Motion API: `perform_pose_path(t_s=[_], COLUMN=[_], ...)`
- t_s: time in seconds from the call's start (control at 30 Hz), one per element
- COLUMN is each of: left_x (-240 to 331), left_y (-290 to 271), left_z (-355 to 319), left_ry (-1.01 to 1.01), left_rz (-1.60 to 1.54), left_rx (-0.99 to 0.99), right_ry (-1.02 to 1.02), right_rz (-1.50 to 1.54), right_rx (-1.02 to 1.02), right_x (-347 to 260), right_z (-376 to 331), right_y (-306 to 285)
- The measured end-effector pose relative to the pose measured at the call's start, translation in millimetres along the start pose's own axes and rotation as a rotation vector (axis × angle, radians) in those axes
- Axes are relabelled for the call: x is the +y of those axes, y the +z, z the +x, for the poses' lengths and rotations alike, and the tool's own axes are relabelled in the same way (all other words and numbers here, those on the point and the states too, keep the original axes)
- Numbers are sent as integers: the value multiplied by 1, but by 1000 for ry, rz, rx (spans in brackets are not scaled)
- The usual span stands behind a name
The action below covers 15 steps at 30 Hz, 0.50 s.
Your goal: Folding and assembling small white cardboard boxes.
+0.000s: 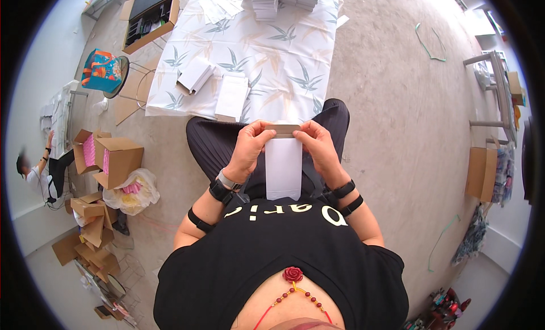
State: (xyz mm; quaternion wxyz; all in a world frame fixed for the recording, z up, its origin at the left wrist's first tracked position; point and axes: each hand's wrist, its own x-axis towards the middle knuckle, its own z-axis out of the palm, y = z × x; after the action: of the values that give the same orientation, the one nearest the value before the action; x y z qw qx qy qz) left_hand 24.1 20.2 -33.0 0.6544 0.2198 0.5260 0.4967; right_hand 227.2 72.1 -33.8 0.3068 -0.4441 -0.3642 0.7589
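Between my hands, over my lap, is a slim white carton (283,168) with a grey-brown inner flap (283,129) at its far end. My left hand (249,146) pinches the left corner of that flap between thumb and fingers. On the other side, my right hand (317,145) grips the right corner in the same way. Just beyond, on the table, lie a flat white carton (231,97) and a white box with an open end (196,76).
The cloth-covered table (272,63) bears stacked white cartons (281,0) and loose white sheets (220,6) at its far end. To the left are a stool with a blue bag (102,70), cardboard boxes (122,159) and a plastic bag (136,192). Another person (42,174) sits at far left.
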Motion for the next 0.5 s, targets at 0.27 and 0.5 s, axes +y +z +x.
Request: perform_pose_path(t_s=[0.27, 0.5], left_x=[5, -2], left_y=[5, 5], left_z=[-5, -1], left_ry=[5, 46], left_rz=[-63, -32], left_rx=[11, -14], right_ry=[-29, -4], right_rz=[29, 87], right_rx=[10, 8], right_x=[-1, 10], right_z=[0, 3], right_y=[10, 6])
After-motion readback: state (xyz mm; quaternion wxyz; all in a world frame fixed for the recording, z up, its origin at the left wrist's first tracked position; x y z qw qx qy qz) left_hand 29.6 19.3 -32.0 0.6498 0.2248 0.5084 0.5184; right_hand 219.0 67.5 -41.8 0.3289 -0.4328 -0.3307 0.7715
